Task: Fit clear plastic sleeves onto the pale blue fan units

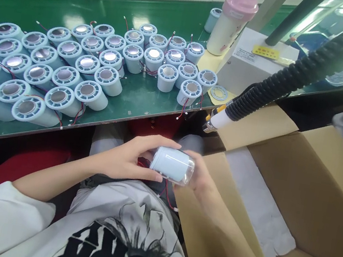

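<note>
Above my lap I hold a light-blue cylinder with a clear plastic cover [172,164] on its side. My left hand [140,157] grips its left end, thumb below and fingers over the top. At the clear right end, my right hand [198,173] closes round it, slightly blurred and with its fingers partly hidden. A red wire [167,192] with a small white connector dangles beneath. On the bench ahead stand many similar light-blue cylinders [87,91] with ribbed rims, round metallic centres and thin wires.
An open cardboard box [312,193] with white lining is at my right. A black corrugated hose [284,73] slants above it. A pink-lidded cup [235,22] stands by a white metal box [246,62]. A loose blue ring [219,93] lies near the green bench's edge [134,115].
</note>
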A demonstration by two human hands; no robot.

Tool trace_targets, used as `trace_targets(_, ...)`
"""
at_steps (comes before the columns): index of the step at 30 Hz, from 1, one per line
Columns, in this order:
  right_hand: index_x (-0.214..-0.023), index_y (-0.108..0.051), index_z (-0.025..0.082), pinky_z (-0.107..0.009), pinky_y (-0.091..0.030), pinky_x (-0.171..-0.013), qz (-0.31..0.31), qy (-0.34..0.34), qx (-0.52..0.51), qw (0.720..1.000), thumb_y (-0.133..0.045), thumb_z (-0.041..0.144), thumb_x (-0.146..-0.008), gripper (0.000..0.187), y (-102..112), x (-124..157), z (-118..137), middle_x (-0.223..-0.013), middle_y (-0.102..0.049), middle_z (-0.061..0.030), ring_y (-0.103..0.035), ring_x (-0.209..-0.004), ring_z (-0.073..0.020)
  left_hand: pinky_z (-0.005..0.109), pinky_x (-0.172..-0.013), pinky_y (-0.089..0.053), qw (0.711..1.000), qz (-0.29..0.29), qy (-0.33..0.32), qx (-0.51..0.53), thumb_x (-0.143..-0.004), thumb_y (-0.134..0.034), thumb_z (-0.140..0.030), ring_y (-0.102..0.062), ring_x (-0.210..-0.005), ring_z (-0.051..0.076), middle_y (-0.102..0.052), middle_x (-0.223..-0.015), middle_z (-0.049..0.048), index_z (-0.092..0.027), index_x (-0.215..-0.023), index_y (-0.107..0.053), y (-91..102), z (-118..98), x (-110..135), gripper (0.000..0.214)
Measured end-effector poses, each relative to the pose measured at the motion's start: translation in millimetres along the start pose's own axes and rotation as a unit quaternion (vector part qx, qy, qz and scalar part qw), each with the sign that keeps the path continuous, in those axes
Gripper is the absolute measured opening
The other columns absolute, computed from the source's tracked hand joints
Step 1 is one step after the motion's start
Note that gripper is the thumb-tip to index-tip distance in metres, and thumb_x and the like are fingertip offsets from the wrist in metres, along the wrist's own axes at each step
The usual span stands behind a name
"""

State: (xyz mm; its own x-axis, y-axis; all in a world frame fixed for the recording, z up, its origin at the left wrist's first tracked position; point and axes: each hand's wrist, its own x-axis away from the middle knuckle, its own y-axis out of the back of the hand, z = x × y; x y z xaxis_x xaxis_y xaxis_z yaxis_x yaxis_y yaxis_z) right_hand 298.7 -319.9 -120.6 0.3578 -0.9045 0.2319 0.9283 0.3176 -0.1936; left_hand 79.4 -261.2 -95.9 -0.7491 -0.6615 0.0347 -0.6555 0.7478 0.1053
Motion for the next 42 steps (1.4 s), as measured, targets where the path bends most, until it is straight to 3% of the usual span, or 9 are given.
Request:
trace_targets(5, -0.13, -0.047, 0.037, -0.047, -0.039, -0.107, -0.038, 0.271, 0.28, 0.92, -0.07, 0.021, -0.08, 0.057, 4.4, 5.8, 0.1, -0.145, -0.043, -0.0039, -0.043, -0.131, -0.026, 0.032, -0.087, -0.054, 0.998, 0.002, 0.033, 0.054, -0.077, -0.071, -0.025, -0.062, -0.106, 0.023, -0.057, -0.128, 0.0083, -0.028, -0.135, -0.046, 1.5, -0.6, 0.4, 0.063)
trace_targets(10, -0.131, -0.048, 0.031, -0.037, -0.056, -0.088, -0.014, 0.111, 0.079, 0.991, -0.067, 0.04, -0.083, 0.053, 2.3, 3.7, 4.9, -0.127, -0.06, -0.0068, -0.062, -0.109, -0.0238, 0.037, -0.101, -0.046, 0.998, 0.049, -0.011, 0.03, -0.071, -0.076, -0.018, -0.048, -0.128, 0.028, -0.042, -0.146, 0.0096, -0.031, -0.142, -0.038, 8.0, -0.2, 0.2, 0.082)
trace_targets(18, -0.116, -0.065, 0.037, -0.031, -0.06, -0.073, -0.043, 0.087, 0.083, 0.992, -0.073, 0.012, -0.074, 0.05, 1.0, 6.6, 6.0, -0.104, -0.07, 0.0034, -0.068, -0.075, -0.015, 0.036, -0.096, -0.05, 0.99, 0.062, 0.057, 0.11, -0.079, -0.068, -0.018, -0.059, -0.115, 0.024, -0.052, -0.138, 0.0097, -0.031, -0.145, -0.031, 0.3, 9.3, 3.9, 0.077)
trace_targets(24, -0.132, -0.051, 0.036, -0.04, -0.052, -0.096, 0.022, 0.054, -0.012, 0.998, -0.079, 0.031, -0.071, 0.068, 4.3, 5.6, 4.3, -0.135, -0.054, -0.0034, -0.056, -0.118, -0.0249, 0.036, -0.1, -0.048, 0.999, 0.021, -0.041, 0.018, -0.078, -0.069, -0.016, -0.044, -0.131, 0.026, -0.039, -0.147, 0.0126, -0.029, -0.144, -0.035, -7.8, 16.0, 2.5, 0.075)
trace_targets(28, -0.135, -0.043, 0.033, -0.037, -0.057, -0.086, 0.009, 0.051, -0.041, 0.998, -0.07, 0.036, -0.081, 0.061, 7.5, 7.2, 6.4, -0.132, -0.054, -0.0073, -0.061, -0.109, -0.0224, 0.041, -0.11, -0.037, 0.997, -0.004, -0.081, -0.017, -0.077, -0.069, -0.013, -0.04, -0.135, 0.026, -0.038, -0.148, 0.0126, -0.03, -0.145, -0.03, -8.6, 14.4, -1.9, 0.08)
trace_targets(32, -0.127, -0.049, 0.036, -0.034, -0.055, -0.088, -0.042, 0.132, 0.073, 0.988, -0.069, 0.019, -0.081, 0.052, 6.1, 9.4, 4.4, -0.135, -0.051, -0.0042, -0.058, -0.113, -0.0206, 0.044, -0.103, -0.043, 0.995, -0.007, 0.027, 0.098, -0.072, -0.074, -0.044, -0.047, -0.127, 0.029, -0.038, -0.146, 0.015, -0.027, -0.142, -0.031, -6.7, 11.7, -10.2, 0.084)
trace_targets(35, -0.125, -0.051, 0.037, -0.036, -0.053, -0.092, -0.049, 0.251, 0.214, 0.943, -0.066, 0.01, -0.081, 0.054, 6.1, 8.6, 4.3, -0.14, -0.047, -0.0039, -0.051, -0.123, -0.0224, 0.037, -0.073, -0.055, 0.965, 0.061, 0.156, 0.201, -0.082, -0.048, -0.065, -0.066, -0.084, 0.022, -0.064, -0.104, 0.0135, -0.016, -0.127, -0.045, -7.6, 9.5, -18.5, 0.067)
trace_targets(39, -0.133, -0.043, 0.036, -0.047, -0.044, -0.102, -0.052, 0.3, 0.309, 0.901, -0.07, 0.027, -0.079, 0.061, 43.1, 6.9, 2.8, -0.148, -0.038, -0.0068, -0.042, -0.132, -0.0295, 0.031, -0.07, -0.054, 0.96, 0.042, 0.178, 0.212, -0.078, -0.066, -0.044, -0.064, -0.08, 0.017, -0.061, -0.095, 0.0063, -0.017, -0.115, -0.044, -13.7, 1.3, -24.4, 0.051)
trace_targets(42, -0.14, -0.029, 0.035, -0.049, -0.048, -0.096, -0.261, 0.223, 0.277, 0.897, -0.054, 0.048, -0.087, 0.06, 111.8, 10.0, -15.9, -0.154, -0.024, -0.0097, -0.053, -0.122, -0.0289, 0.03, -0.088, -0.05, 0.988, -0.037, 0.101, 0.112, -0.07, -0.075, -0.023, -0.058, -0.102, 0.016, -0.053, -0.117, 0.0062, -0.022, -0.119, -0.039, -16.6, -6.4, -22.1, 0.061)
